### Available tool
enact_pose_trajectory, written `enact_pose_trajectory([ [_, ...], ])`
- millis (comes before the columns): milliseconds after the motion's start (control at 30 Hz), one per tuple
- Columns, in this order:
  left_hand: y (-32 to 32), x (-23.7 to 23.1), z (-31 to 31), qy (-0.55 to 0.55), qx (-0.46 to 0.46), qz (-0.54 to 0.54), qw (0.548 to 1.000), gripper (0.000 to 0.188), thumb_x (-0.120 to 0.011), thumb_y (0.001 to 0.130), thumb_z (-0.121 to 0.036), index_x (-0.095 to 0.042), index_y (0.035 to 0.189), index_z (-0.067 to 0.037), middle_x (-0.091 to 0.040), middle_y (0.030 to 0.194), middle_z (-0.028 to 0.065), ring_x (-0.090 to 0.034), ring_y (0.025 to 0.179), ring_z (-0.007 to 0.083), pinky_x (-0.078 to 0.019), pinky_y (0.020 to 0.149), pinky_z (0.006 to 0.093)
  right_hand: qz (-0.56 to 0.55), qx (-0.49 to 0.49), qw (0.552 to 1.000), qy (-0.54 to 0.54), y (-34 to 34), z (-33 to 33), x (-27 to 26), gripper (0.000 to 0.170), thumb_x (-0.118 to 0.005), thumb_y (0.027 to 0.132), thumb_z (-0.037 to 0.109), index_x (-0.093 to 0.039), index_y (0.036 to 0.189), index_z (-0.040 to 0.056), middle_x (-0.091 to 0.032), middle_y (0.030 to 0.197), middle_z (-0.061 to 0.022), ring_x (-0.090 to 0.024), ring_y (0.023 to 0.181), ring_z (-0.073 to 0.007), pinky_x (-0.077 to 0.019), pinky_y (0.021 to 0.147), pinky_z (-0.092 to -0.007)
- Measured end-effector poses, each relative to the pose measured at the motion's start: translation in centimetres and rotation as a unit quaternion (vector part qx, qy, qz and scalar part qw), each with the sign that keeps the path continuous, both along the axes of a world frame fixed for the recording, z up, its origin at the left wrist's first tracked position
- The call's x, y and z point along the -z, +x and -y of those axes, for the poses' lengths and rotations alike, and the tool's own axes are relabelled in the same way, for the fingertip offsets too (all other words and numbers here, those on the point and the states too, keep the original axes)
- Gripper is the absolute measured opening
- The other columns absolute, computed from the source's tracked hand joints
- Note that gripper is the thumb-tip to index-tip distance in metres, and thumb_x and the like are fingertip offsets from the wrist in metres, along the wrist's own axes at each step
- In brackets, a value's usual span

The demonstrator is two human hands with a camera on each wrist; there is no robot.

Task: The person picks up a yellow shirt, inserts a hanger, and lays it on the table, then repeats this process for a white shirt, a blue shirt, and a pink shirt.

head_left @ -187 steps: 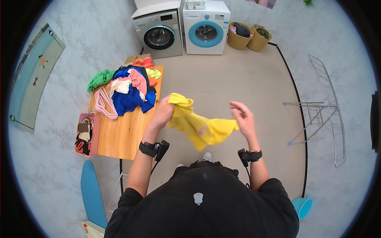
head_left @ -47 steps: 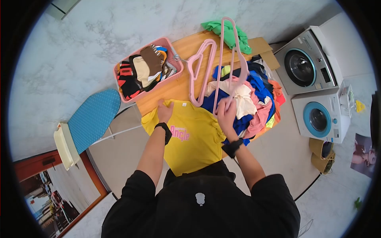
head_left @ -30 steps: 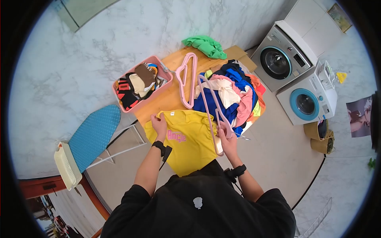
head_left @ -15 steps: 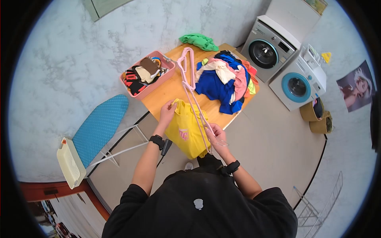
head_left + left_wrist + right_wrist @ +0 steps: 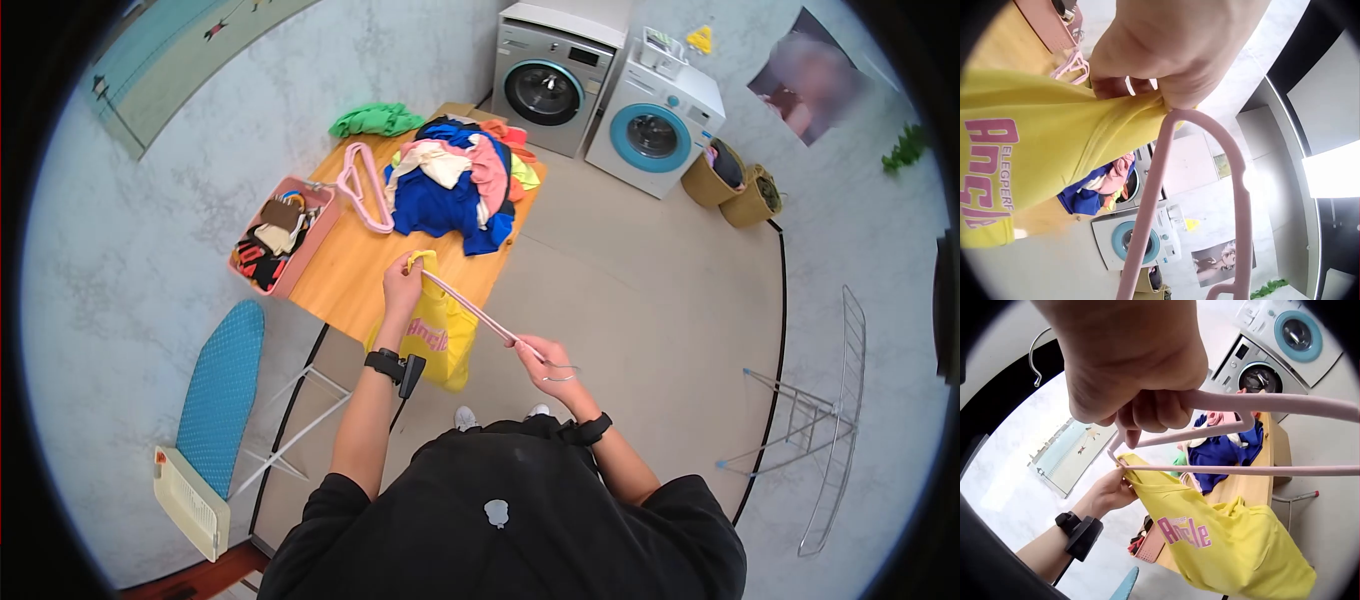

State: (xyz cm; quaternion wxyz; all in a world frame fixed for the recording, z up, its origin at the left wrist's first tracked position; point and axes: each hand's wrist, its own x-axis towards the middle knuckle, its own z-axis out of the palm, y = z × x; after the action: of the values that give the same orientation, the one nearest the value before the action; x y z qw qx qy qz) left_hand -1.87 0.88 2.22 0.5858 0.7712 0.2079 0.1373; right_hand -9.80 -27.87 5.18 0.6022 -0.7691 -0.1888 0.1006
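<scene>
My left hand (image 5: 403, 285) pinches a yellow T-shirt (image 5: 440, 335) at its neckline, and the shirt hangs down in front of the table's near edge. Pink lettering on its front faces up in the left wrist view. My right hand (image 5: 548, 362) grips a pink clothes hanger (image 5: 475, 312) near its metal hook, which sticks out behind the hand. The hanger's far end reaches the shirt's neck, right at the left fingertips. In the right wrist view, fingers curl round the hanger (image 5: 1310, 405) and the shirt (image 5: 1241, 550) droops below it.
On the wooden table (image 5: 335, 290) lie a clothes pile (image 5: 440, 205), pink hangers (image 5: 372, 200) and a green garment (image 5: 375, 120). A pink basket (image 5: 312, 245) sits at its left edge. An ironing board (image 5: 225, 390) stands left, a drying rack (image 5: 840, 420) right, washing machines (image 5: 680, 100) behind.
The right hand has taken a hanger from the table area and swung it toward the shirt's neck. The shirt, spread at the table edge, has been lifted to hang. The head view has turned right.
</scene>
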Motion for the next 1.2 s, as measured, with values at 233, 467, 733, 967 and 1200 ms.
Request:
enact_pose_trajectory([
  [233,0.1,-4.6,8.7,0.085,0.062,0.077,0.991,0.018,-0.061,0.087,-0.004,-0.073,0.1,-0.006,-0.071,0.088,0.0107,-0.065,0.081,0.0126,-0.0482,0.071,0.0262,-0.002,0.057,0.997,-0.058,-0.5,4.4,-1.5,0.022,-0.053,0.097,0.02,-0.068,0.099,0.0029,-0.043,0.054,-0.0024,-0.039,0.05,-0.0096,-0.0346,0.048,-0.0278],
  [467,1.5,-5.1,10.7,0.098,-0.03,0.072,0.992,0.015,-0.071,0.077,-0.006,-0.065,0.092,-0.007,-0.062,0.065,0.0037,-0.058,0.059,0.0122,-0.0436,0.055,0.03,-0.005,0.057,0.998,0.012,0.1,7.4,-3.5,0.024,-0.053,0.097,0.02,-0.069,0.097,0.0022,-0.044,0.056,0.0002,-0.038,0.054,-0.0069,-0.0335,0.049,-0.0275],
  [733,-1.6,-6.5,15.5,0.165,0.086,0.078,0.979,0.034,-0.083,0.068,-0.024,-0.055,0.078,-0.007,-0.055,0.059,0.0078,-0.055,0.053,0.0195,-0.0431,0.052,0.0341,-0.005,0.084,0.996,-0.021,1.1,6.0,-2.0,0.024,-0.052,0.097,0.021,-0.068,0.095,0.0028,-0.046,0.059,-0.0009,-0.039,0.054,-0.0077,-0.0346,0.049,-0.0281],
  [967,-2.9,-7.9,16.8,0.151,0.21,0.127,0.958,0.026,-0.076,0.075,-0.014,-0.053,0.074,-0.002,-0.056,0.063,0.0116,-0.057,0.056,0.0232,-0.045,0.056,0.0336,0.03,0.114,0.993,0.013,0.8,5.5,-2.9,0.021,-0.051,0.098,0.018,-0.064,0.09,0.0036,-0.046,0.058,-0.0004,-0.042,0.054,-0.0068,-0.0343,0.048,-0.027],
  [1200,-5.1,-10.2,16.4,0.135,0.265,0.14,0.944,0.011,-0.058,0.073,0.006,-0.05,0.076,0.0,-0.052,0.063,0.0104,-0.056,0.057,0.0205,-0.0437,0.057,0.0313,0.03,0.154,0.988,0.012,0.5,5.7,-3.0,0.021,-0.052,0.098,0.018,-0.062,0.087,0.0031,-0.045,0.056,0.0019,-0.041,0.051,-0.0055,-0.0316,0.045,-0.0261],
])
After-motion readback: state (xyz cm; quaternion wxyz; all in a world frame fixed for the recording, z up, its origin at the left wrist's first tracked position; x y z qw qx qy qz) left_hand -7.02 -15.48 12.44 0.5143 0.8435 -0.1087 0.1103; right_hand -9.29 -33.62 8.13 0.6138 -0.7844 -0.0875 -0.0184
